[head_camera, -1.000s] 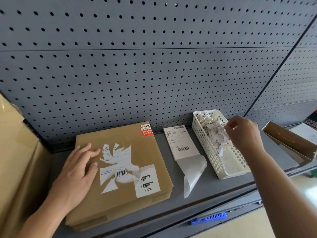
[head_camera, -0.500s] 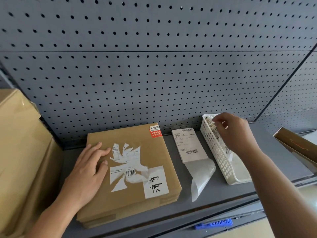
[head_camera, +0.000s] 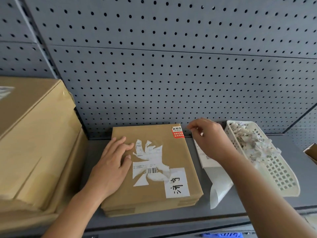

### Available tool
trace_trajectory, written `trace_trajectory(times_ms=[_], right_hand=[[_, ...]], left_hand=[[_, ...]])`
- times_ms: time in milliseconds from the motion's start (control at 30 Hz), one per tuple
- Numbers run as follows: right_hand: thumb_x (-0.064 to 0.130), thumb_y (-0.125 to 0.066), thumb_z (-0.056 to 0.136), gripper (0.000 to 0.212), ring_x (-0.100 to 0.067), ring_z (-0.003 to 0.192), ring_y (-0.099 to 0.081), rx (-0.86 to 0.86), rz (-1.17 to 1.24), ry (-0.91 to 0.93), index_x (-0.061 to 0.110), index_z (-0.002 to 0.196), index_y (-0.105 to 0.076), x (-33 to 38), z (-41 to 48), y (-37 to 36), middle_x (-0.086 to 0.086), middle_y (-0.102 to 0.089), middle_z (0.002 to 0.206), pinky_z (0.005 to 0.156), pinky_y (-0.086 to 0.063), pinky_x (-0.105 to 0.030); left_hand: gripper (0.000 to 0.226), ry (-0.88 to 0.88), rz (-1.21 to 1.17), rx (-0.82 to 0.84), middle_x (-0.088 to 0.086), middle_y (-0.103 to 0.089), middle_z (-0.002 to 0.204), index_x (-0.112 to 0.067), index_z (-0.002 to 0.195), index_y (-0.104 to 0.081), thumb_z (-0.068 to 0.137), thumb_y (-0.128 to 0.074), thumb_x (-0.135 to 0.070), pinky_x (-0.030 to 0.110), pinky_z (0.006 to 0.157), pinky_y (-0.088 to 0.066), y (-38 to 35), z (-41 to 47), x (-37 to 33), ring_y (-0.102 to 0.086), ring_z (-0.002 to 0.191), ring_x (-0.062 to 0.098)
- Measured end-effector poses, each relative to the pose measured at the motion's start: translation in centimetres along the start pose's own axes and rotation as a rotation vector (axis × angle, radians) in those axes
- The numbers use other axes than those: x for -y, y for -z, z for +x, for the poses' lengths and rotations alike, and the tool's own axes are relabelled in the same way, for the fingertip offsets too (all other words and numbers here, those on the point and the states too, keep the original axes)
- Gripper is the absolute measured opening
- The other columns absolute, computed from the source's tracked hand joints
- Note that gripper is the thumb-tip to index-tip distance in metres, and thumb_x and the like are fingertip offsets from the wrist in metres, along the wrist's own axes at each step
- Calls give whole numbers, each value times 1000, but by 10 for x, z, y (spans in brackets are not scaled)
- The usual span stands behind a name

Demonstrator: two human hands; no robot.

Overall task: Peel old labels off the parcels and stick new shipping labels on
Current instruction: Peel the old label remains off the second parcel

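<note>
**While the old label is only half off – parcel pinned, right hand mid-air**

Since the old label (head_camera: 149, 162) has torn into ragged white shreds, expect thin, brittle paper that rips rather than lifts whole. Best hold looks like the loose curled flap just right of the barcode, pulled low and slow.

The parcel (head_camera: 149, 198) lies flat on the shelf (head_camera: 97, 148), back edge at the pegboard, between the big boxes (head_camera: 34, 143) on the left and the new label (head_camera: 205, 160) on the right. It is flat stiff cardboard, likely light, and could slide on the smooth shelf, so it needs pinning.

The left hand (head_camera: 113, 162) does that: fingers straight, palm flat on the parcel's left half, fingertips touching the old label's edge.

The right hand (head_camera: 209, 140) hangs over the top of the new label, near the parcel's back right corner. Its fingers are curled and thumb and forefinger nearly meet – cannot tell if they pinch anything.

The new label lies face up just beside the parcel, its liner (head_camera: 219, 184) curling off the near end. It is floppy and probably sticky underneath – take it by a corner.

The basket (head_camera: 281, 174) to the right holds scraps (head_camera: 248, 141).
</note>
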State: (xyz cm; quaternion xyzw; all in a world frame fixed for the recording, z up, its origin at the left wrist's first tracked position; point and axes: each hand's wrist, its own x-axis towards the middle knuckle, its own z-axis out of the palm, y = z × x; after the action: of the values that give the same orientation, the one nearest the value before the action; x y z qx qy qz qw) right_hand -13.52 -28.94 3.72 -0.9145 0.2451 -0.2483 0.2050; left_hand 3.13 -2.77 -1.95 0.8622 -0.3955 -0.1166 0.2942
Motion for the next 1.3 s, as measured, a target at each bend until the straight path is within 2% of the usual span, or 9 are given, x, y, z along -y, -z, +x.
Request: trace_trajectory(times_ms=[100, 267, 433, 533, 633, 700, 1033, 1300], right_hand=[[6, -60, 90, 18, -12, 75, -60, 23, 15, 18, 19, 94, -71, 8, 4, -9, 6, -65, 90, 72, -53, -36], [5, -58, 90, 19, -4, 76, -56, 89, 60, 18, 19, 93, -71, 25, 7, -27, 12, -62, 89, 66, -42, -13], [6, -57, 92, 22, 3, 72, -54, 170, 69, 89, 21, 98, -71, 44, 8, -54, 15, -60, 93, 69, -44, -19], [6, -57, 93, 20, 2, 70, -53, 221, 81, 146, 17, 99, -72, 57, 9, -72, 9, -63, 97, 68, -47, -18], [9, -56, 95, 19, -5, 67, -57, 258, 73, 173, 18, 99, -71, 65, 11, -89, 7, -63, 98, 67, -54, -36], [11, -52, 95, 21, -11, 73, -61, 270, 59, 172, 20, 99, -71, 68, 12, -97, 9, -62, 97, 69, -54, -40], [27, -52, 99, 18, -14, 79, -63, 196, -40, 144, 32, 102, -69, 73, 16, -116, 15, -65, 99, 67, -55, -36], [21, -50, 100, 18, -17, 82, -62, 172, -116, 218, 27, 101, -67, 75, 15, -120, 12, -65, 95, 59, -52, -36]], left_hand=[[40, 9, 1, 10, -33, -13, 158, -45, 144, -40, 105, -35, -40, 38, 122, -21, 0, 0, -1, 9, 148, -10], [41, 12, 13, 23, -32, -9, 161, -45, 147, -37, 107, -33, -41, 37, 121, -21, 0, -1, 0, 13, 147, -12], [41, 12, 14, 32, -31, -7, 162, -45, 148, -36, 107, -32, -41, 38, 122, -21, 1, -2, -2, 15, 147, -11], [39, 7, 10, 24, -31, -9, 161, -44, 146, -38, 107, -34, -40, 36, 119, -23, 2, -2, -2, 15, 147, -12], [38, 0, 5, 17, -30, -11, 162, -42, 145, -40, 107, -37, -38, 33, 119, -21, 2, -2, -2, 13, 147, -11], [38, -8, 3, 8, -28, -12, 162, -40, 144, -41, 107, -38, -37, 31, 118, -21, 2, -2, -2, 12, 148, -10], [34, -7, -20, -11, -26, -14, 162, -38, 139, -45, 106, -39, -34, 34, 118, -26, 1, -3, 0, 11, 149, -9], [36, -11, -8, -15, -25, -15, 162, -36, 141, -46, 106, -40, -32, 30, 114, -28, 2, -3, -1, 10, 149, -9]])
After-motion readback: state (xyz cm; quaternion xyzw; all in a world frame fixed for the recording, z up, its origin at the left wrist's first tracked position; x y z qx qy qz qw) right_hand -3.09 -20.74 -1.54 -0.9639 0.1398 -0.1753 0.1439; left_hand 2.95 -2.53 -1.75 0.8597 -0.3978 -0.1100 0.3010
